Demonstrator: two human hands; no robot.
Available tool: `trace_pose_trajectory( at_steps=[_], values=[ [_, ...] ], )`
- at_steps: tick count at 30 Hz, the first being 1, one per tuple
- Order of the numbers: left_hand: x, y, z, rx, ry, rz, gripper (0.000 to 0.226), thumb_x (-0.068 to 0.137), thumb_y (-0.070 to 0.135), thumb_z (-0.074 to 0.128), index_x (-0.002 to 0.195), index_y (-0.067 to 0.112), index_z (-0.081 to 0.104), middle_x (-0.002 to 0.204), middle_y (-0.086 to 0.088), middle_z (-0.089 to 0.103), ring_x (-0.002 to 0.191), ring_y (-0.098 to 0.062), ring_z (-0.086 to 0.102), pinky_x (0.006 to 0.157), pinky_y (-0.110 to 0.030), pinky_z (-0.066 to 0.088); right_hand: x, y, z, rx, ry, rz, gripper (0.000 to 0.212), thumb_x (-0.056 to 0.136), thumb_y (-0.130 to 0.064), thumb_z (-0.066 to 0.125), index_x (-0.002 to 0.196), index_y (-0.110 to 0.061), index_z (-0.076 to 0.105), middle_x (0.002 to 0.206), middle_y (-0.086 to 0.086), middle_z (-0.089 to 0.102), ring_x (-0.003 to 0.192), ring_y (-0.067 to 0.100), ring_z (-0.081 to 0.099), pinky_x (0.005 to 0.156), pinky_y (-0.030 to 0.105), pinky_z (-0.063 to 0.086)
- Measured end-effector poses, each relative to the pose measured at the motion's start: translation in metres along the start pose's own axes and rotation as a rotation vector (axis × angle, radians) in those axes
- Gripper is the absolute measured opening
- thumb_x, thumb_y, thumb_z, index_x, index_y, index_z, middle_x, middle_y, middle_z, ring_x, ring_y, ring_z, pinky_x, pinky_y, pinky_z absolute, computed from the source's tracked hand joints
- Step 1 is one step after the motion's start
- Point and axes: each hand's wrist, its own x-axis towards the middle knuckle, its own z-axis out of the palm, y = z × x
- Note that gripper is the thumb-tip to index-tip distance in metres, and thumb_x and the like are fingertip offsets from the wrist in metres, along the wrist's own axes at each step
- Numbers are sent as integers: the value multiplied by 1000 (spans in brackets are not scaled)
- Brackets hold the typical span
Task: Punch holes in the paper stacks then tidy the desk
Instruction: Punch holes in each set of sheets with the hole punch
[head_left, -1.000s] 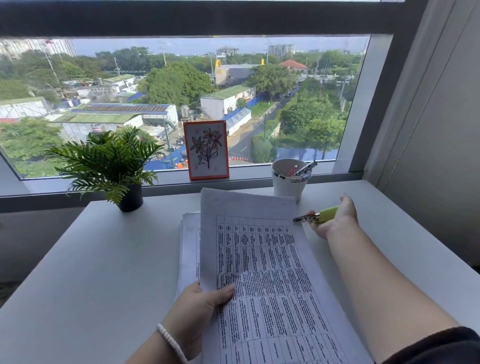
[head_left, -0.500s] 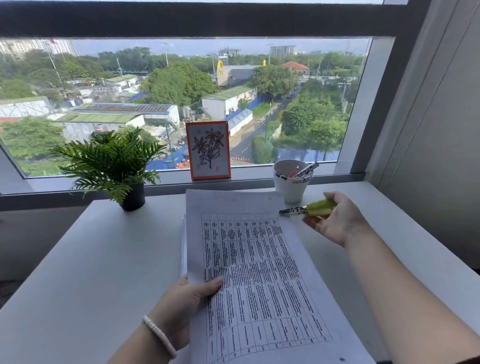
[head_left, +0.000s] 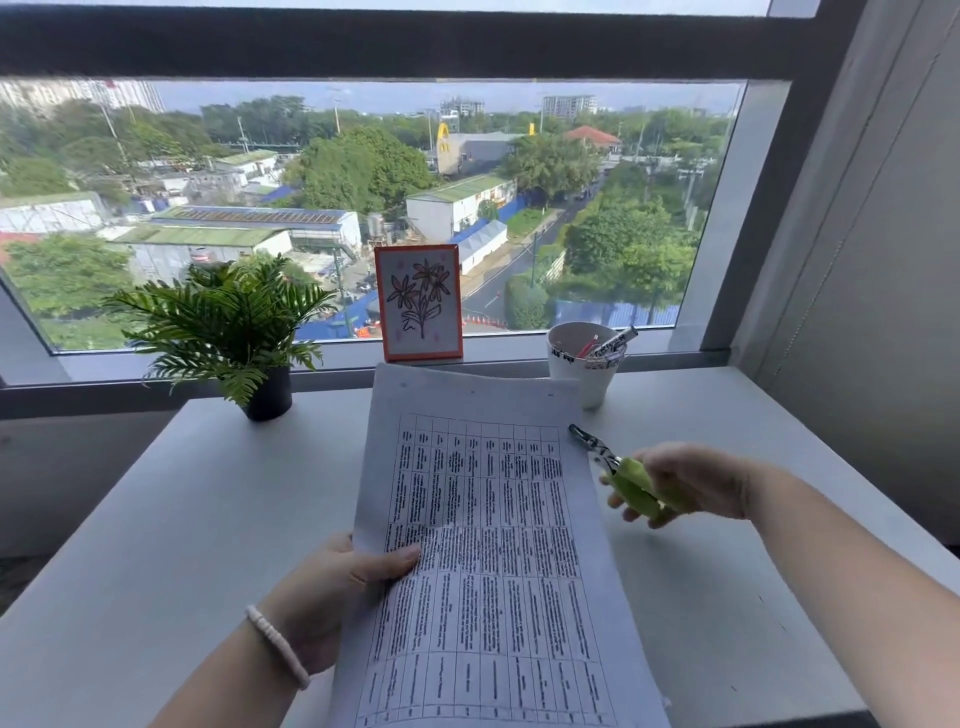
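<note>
A stack of printed paper, covered in a table of small text, is being held up over the middle of a white desk, its top edge curling toward the window. The left hand is pinching the stack's left edge, thumb lying across the printed face and fingers behind it; a white beaded bracelet is circling that wrist. Just beside the stack's right edge, the right hand is gripping the green handles of a hole punch, fingers curled round them and the metal nose pointing up toward the paper's upper right corner without touching it. Behind, a white cup of pens, an orange-framed flower drawing and a potted fern are standing along the window.
</note>
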Motion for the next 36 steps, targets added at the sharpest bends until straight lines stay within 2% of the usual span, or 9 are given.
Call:
trace_pose_trajectory(
  at_steps=[5,8,13,19,22,24,28,31,36],
  values=[
    [4,-1,-3,29,53,-1,38,70,-5,62,107,-14,60,96,-34,65,68,-37,68,60,-49,58,10,1,22,-259,224,-11,35,84,-40,51,98,-9,60,86,9,65,69,22,58,58,27,41],
    [7,0,-8,66,94,0,41,70,-5,63,110,-15,58,96,-35,64,68,-37,67,59,-48,59,6,-1,21,-318,225,-51,49,93,-61,41,102,-17,59,84,12,67,63,22,61,57,30,47],
    [11,5,-15,102,133,-23,32,80,-8,59,111,-13,57,92,-32,65,66,-37,66,56,-46,59,-8,-10,12,-82,8,-17,44,94,-53,43,111,-15,56,105,22,66,82,33,68,71,43,55],
    [16,7,-7,160,122,-41,23,80,-9,60,104,-10,59,85,-28,67,63,-34,68,52,-41,58,9,-9,15,-366,153,-147,26,100,-35,45,116,-20,59,90,-2,53,82,12,51,73,26,41],
    [19,15,-10,237,139,-3,58,58,2,84,110,-6,58,92,-25,70,75,-36,70,61,-43,59,15,-7,12,-382,187,-222,31,88,-50,50,107,-29,63,85,-2,48,82,15,44,82,31,39],
    [24,26,-13,367,192,37,100,36,11,96,124,0,49,105,-22,65,94,-37,65,80,-46,54,17,-6,9,-416,219,-248,40,75,-61,47,102,-38,63,84,-3,49,80,14,44,79,32,37],
    [43,61,3,1080,394,419,108,61,32,87,147,18,23,142,-12,38,128,-25,41,108,-42,36,18,-8,7,-566,259,-300,24,93,-46,47,110,-37,61,92,-5,53,89,16,52,86,33,42],
    [70,91,46,1490,201,667,100,70,48,76,149,24,20,152,1,29,139,-16,28,116,-41,24,17,-9,6,-666,280,-326,23,92,-50,44,110,-46,57,100,-4,51,95,14,54,93,34,44],
    [120,116,110,1597,-89,479,81,65,42,83,135,25,46,129,5,56,118,-14,52,104,-33,40,14,-11,3,-802,318,-399,25,97,-42,46,120,-43,57,101,-3,48,96,13,49,89,32,43]
  ],
)
